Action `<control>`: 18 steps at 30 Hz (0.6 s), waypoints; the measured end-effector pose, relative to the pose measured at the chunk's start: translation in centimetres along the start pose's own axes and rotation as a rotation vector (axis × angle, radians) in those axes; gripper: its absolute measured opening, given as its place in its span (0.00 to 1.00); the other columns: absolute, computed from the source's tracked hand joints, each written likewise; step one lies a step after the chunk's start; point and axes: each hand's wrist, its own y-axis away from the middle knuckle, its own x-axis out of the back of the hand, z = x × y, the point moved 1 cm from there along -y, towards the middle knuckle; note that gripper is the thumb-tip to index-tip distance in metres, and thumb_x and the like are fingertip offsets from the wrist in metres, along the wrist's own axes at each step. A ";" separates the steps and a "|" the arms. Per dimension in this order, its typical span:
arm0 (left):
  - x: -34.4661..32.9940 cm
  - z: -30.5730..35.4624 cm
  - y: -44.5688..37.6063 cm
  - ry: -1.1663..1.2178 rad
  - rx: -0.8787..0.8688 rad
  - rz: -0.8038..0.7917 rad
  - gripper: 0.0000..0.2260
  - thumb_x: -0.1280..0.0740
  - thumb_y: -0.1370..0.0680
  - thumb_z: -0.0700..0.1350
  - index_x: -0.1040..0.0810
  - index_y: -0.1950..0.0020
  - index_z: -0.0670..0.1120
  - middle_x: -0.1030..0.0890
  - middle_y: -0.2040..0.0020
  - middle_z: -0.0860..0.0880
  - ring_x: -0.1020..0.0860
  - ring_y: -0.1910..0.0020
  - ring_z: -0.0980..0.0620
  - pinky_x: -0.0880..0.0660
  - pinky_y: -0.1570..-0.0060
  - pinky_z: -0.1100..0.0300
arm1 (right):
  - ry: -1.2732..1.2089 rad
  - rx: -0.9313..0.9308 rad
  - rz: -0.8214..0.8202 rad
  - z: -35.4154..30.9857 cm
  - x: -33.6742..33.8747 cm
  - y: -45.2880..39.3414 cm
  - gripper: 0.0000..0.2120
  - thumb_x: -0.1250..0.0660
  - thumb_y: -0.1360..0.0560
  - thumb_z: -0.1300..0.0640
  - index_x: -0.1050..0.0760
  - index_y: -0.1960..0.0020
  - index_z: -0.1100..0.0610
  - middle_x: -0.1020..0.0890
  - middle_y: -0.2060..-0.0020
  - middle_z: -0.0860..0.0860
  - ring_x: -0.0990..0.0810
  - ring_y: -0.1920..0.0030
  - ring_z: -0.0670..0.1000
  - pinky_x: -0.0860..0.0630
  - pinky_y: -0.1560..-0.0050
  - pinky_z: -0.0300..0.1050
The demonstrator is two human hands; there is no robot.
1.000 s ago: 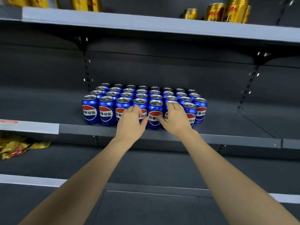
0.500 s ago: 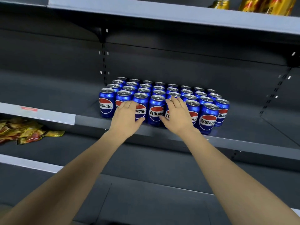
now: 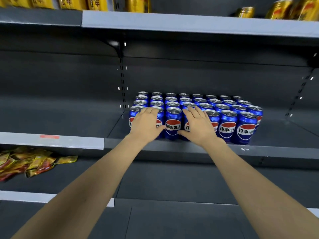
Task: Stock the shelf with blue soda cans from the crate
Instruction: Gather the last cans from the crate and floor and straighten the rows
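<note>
Blue soda cans [image 3: 173, 125] stand packed in several rows on the dark middle shelf [image 3: 189, 149], labels facing me. My left hand [image 3: 146, 125] lies flat against the two leftmost front cans, fingers over their tops, thumb pointing toward the third can. My right hand [image 3: 198, 126] presses with straight fingers on the fourth front can, its fingertips reaching the can tops behind. Neither hand holds a can. The crate is out of view.
Gold cans [image 3: 245, 12] line the upper shelf [image 3: 189, 23]. Yellow and red snack packets [image 3: 34, 163] lie on the lower shelf at left. A slotted upright [image 3: 122, 78] runs just left of the cans. Bare shelf extends to both sides of the can block.
Both hands have slid leftward along the front row of cans, the left one reaching the leftmost cans. My view has turned left, so the cans sit further right in frame.
</note>
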 end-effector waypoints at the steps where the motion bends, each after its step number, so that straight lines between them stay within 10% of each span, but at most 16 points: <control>1: 0.0 -0.6 -0.4 -0.006 0.001 -0.003 0.30 0.34 0.24 0.56 0.37 0.28 0.44 0.32 0.29 0.46 0.38 0.29 0.49 0.40 0.32 0.57 | 0.012 -0.003 -0.001 -0.1 -0.1 -0.4 0.39 0.35 0.25 0.42 0.50 0.22 0.53 0.49 0.23 0.51 0.55 0.23 0.54 0.57 0.25 0.52; 18: -3.3 -4.3 -4.0 -0.144 0.037 -0.042 0.43 0.34 0.33 0.70 0.39 0.26 0.46 0.36 0.26 0.48 0.40 0.27 0.50 0.49 0.27 0.55 | 0.189 0.160 0.252 2.1 -4.7 -3.5 0.38 0.49 0.27 0.31 0.34 0.27 0.56 0.31 0.30 0.55 0.34 0.29 0.59 0.42 0.29 0.59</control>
